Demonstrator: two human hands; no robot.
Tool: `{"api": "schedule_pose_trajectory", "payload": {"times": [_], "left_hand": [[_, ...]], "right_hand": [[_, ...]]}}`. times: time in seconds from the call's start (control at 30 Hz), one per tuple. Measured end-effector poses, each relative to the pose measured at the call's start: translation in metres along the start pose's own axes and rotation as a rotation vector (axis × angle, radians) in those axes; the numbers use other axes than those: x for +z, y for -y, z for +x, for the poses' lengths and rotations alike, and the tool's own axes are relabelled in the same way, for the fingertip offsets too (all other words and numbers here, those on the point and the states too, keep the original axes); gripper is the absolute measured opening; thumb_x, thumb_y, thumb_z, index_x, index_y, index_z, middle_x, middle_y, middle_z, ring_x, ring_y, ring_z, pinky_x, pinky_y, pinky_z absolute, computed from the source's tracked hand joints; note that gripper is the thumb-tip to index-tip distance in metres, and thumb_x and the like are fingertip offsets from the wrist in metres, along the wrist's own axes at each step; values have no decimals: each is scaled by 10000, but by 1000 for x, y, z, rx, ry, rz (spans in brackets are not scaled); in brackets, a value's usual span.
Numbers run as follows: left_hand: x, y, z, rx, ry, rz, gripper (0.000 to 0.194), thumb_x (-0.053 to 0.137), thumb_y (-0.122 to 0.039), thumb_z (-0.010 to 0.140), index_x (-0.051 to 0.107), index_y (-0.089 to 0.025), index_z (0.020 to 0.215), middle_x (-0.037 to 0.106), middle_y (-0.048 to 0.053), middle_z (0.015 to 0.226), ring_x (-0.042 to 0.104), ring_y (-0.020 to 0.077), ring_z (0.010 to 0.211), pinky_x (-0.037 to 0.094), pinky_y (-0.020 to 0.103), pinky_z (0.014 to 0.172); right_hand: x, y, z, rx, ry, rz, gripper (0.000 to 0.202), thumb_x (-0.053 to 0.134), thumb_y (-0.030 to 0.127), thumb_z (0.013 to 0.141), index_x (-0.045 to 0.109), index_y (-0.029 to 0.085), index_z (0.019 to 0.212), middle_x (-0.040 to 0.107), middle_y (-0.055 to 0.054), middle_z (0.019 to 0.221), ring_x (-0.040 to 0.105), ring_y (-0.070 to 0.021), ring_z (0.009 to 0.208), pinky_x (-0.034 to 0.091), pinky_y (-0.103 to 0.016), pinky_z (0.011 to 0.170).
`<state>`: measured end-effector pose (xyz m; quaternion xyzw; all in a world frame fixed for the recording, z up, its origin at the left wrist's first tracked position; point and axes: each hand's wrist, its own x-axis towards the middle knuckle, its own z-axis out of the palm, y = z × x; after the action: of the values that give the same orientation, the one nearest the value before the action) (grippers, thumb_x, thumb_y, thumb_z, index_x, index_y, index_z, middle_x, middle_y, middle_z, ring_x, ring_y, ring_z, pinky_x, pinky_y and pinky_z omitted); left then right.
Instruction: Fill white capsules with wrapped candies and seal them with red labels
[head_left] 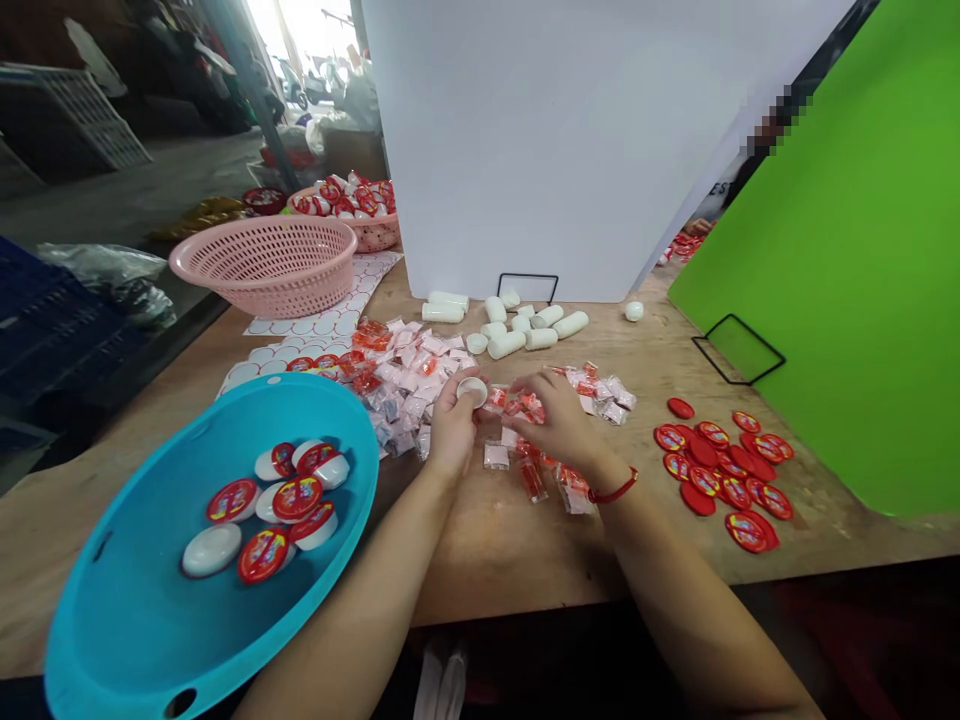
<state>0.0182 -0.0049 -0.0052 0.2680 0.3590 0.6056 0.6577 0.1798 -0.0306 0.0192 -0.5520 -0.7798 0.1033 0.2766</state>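
Note:
My left hand (452,432) is closed around a small white plastic cup (472,388), its round mouth tipped up towards me. Just right of it, my right hand (561,418) is held over small red clear-wrapped packets (531,478), thumb and fingers apart; a red bracelet (616,488) circles that wrist. A heap of pale pink and white sachets (420,385) lies beyond and to the left of my left hand. Stacked white cups (507,345) lie on their sides behind both hands. Round red printed lids (703,480) are scattered to the right.
A blue basin (150,620) at the left holds several white cups with red lids (298,498). Behind it stand a pink basket (262,265) and another filled basket (375,235). White (540,150) and green (847,300) upright panels border the wooden table (480,560). Another person is partly visible between the panels.

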Motion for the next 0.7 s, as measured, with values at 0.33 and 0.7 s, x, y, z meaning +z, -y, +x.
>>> {"api": "schedule_pose_trajectory", "payload": {"times": [0.33, 0.7], "left_hand": [[-5, 1, 7, -73, -63, -51, 330, 780, -198, 648, 637, -165, 944, 690, 25, 894, 666, 107, 711, 498, 188, 633], [3, 7, -3, -137, 108, -35, 382, 753, -439, 770, 699, -188, 1053, 668, 29, 958, 625, 131, 818, 523, 240, 714]], "right_hand": [[19, 6, -14, -153, 378, -225, 248, 779, 404, 841, 755, 259, 1041, 668, -65, 1144, 497, -289, 1149, 360, -435, 943], [16, 10, 1, 24, -227, 280, 158, 648, 242, 927, 754, 264, 1042, 747, -41, 997, 653, -222, 977, 493, -372, 889]]}}
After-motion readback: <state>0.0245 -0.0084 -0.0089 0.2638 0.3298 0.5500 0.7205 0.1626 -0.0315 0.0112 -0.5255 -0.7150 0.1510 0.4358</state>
